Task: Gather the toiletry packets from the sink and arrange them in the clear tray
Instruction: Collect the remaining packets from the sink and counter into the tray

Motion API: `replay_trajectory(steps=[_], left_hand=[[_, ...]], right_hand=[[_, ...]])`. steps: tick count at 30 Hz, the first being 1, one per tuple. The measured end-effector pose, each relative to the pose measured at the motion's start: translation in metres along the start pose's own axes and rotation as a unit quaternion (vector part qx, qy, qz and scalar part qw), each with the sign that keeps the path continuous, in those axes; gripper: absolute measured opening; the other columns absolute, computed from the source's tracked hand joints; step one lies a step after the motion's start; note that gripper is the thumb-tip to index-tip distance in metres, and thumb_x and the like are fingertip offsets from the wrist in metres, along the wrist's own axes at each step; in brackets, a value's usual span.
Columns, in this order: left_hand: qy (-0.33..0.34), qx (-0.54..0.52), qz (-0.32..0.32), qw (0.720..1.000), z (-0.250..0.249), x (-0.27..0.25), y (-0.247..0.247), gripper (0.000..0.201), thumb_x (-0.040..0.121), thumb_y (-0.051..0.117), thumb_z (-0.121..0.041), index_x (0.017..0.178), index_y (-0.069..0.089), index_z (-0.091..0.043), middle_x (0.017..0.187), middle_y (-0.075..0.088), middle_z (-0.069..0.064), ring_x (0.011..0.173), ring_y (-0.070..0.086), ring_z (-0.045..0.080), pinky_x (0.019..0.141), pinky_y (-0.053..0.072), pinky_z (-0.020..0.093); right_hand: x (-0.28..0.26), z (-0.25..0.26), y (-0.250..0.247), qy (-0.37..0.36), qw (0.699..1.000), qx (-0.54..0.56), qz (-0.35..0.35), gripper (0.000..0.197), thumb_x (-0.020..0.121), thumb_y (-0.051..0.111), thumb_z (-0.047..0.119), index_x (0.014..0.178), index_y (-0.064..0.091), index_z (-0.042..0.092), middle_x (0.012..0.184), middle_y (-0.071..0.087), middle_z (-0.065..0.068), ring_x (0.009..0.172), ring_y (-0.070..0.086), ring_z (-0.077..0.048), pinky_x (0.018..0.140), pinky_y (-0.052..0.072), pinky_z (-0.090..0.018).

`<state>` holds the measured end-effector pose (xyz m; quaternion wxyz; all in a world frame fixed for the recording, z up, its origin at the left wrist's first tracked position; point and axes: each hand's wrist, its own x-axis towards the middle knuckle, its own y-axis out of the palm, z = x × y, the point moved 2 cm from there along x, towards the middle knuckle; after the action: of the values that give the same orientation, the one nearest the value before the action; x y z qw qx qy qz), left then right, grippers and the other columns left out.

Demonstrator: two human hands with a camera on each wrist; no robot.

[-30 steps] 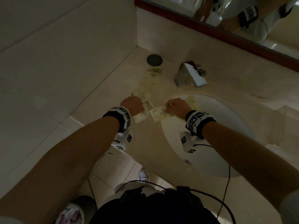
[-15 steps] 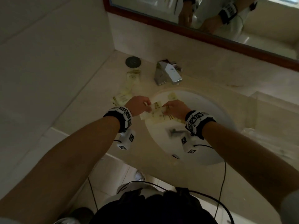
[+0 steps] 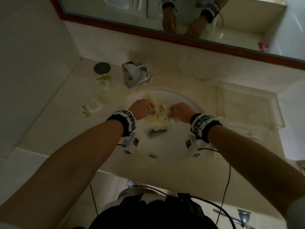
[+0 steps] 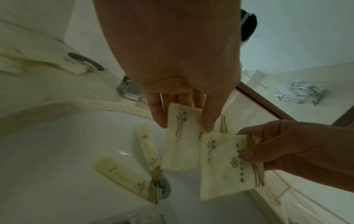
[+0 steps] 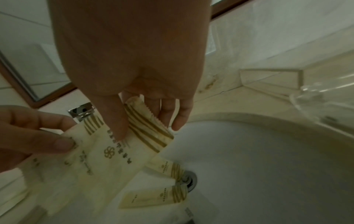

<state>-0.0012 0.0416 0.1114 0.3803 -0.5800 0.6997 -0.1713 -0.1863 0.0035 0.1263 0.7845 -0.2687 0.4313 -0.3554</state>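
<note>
Both hands hover over the white sink (image 3: pixel 166 146), each pinching a cream toiletry packet with gold stripes. In the left wrist view, my left hand (image 4: pixel 184 125) holds one packet (image 4: pixel 182 145) by its top edge, and my right hand (image 4: pixel 247 151) holds a second packet (image 4: pixel 226 166) beside it. The right wrist view shows my right hand (image 5: pixel 145 130) with its thumb pressed on striped packets (image 5: pixel 151 131). Two narrow packets (image 4: pixel 147 150) (image 4: pixel 124 175) lie in the basin by the drain (image 5: pixel 190 178). The clear tray (image 3: pixel 247 111) stands on the counter, right of the sink.
More cream packets (image 3: pixel 97 100) lie on the counter left of the sink, near a black round disc (image 3: pixel 102 68). A chrome faucet (image 3: pixel 134 77) stands behind the basin. A dark item in a clear wrapper (image 3: pixel 156 131) lies in the sink. The mirror (image 3: pixel 181 19) runs along the back wall.
Both hands have moved right, from the counter at the sink's left rim to above the basin, carrying packets with them. My head view has shifted right, bringing the clear tray into sight.
</note>
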Motion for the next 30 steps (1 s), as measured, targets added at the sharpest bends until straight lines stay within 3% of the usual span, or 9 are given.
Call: replay_trajectory(steps=[3, 7, 11, 15, 23, 26, 30], left_hand=[[0.012, 0.005, -0.005, 1.0, -0.025, 0.005, 0.012, 0.027, 0.087, 0.068, -0.028, 0.106, 0.065, -0.009, 0.106, 0.066, 0.009, 0.097, 0.061, 0.024, 0.079, 0.044, 0.027], [0.016, -0.001, -0.01, 1.0, -0.054, 0.011, 0.029, 0.021, 0.086, 0.068, -0.025, 0.099, 0.064, -0.01, 0.095, 0.066, 0.008, 0.086, 0.06, 0.023, 0.075, 0.046, 0.029], [0.014, 0.007, -0.021, 1.0, -0.082, 0.013, 0.046, 0.016, 0.085, 0.067, -0.025, 0.095, 0.063, -0.012, 0.096, 0.069, 0.009, 0.085, 0.062, 0.025, 0.076, 0.05, 0.035], [0.021, 0.015, -0.031, 0.999, -0.108, 0.012, 0.066, 0.011, 0.084, 0.064, -0.023, 0.09, 0.061, -0.015, 0.093, 0.069, 0.009, 0.077, 0.06, 0.023, 0.065, 0.047, 0.029], [0.033, 0.019, -0.028, 0.999, -0.153, 0.011, 0.106, 0.007, 0.082, 0.063, -0.024, 0.085, 0.061, -0.018, 0.088, 0.071, 0.009, 0.074, 0.062, 0.025, 0.07, 0.053, 0.037], [0.033, 0.014, -0.028, 0.999, -0.166, 0.013, 0.119, 0.007, 0.081, 0.064, -0.024, 0.082, 0.06, -0.019, 0.085, 0.071, 0.009, 0.076, 0.063, 0.027, 0.073, 0.052, 0.039], [0.039, 0.028, -0.038, 0.998, -0.18, 0.015, 0.13, 0.007, 0.082, 0.063, -0.025, 0.081, 0.058, -0.02, 0.083, 0.07, 0.008, 0.073, 0.06, 0.024, 0.07, 0.05, 0.035]], right_hand=[[-0.01, -0.022, -0.014, 0.011, 1.0, 0.0, -0.022, 0.034, 0.089, 0.062, 0.019, 0.121, 0.062, 0.01, 0.124, 0.059, -0.013, 0.112, 0.056, -0.029, 0.086, 0.043, -0.031], [-0.023, -0.055, -0.031, 0.028, 0.998, 0.002, -0.048, 0.034, 0.087, 0.064, 0.02, 0.119, 0.062, 0.009, 0.122, 0.06, -0.011, 0.111, 0.056, -0.029, 0.086, 0.045, -0.033], [-0.039, -0.091, -0.049, 0.047, 0.996, 0.031, -0.067, 0.031, 0.085, 0.066, 0.019, 0.113, 0.064, 0.009, 0.115, 0.063, -0.013, 0.105, 0.059, -0.029, 0.079, 0.046, -0.032], [-0.059, -0.124, -0.064, 0.06, 0.993, 0.042, -0.091, 0.031, 0.086, 0.064, 0.018, 0.114, 0.063, 0.005, 0.113, 0.062, -0.015, 0.105, 0.059, -0.031, 0.082, 0.048, -0.035], [-0.094, -0.195, -0.081, 0.097, 0.978, 0.13, -0.132, 0.026, 0.086, 0.052, 0.009, 0.109, 0.065, 0.006, 0.111, 0.065, -0.016, 0.101, 0.06, -0.031, 0.083, 0.048, -0.035], [-0.101, -0.22, -0.084, 0.096, 0.969, 0.163, -0.158, 0.026, 0.087, 0.059, 0.011, 0.112, 0.062, 0.008, 0.11, 0.062, -0.01, 0.101, 0.059, -0.028, 0.086, 0.048, -0.036], [-0.105, -0.246, -0.083, 0.109, 0.958, 0.204, -0.171, 0.019, 0.083, 0.069, 0.017, 0.099, 0.064, 0.007, 0.091, 0.06, -0.006, 0.085, 0.055, -0.022, 0.074, 0.043, -0.031]])
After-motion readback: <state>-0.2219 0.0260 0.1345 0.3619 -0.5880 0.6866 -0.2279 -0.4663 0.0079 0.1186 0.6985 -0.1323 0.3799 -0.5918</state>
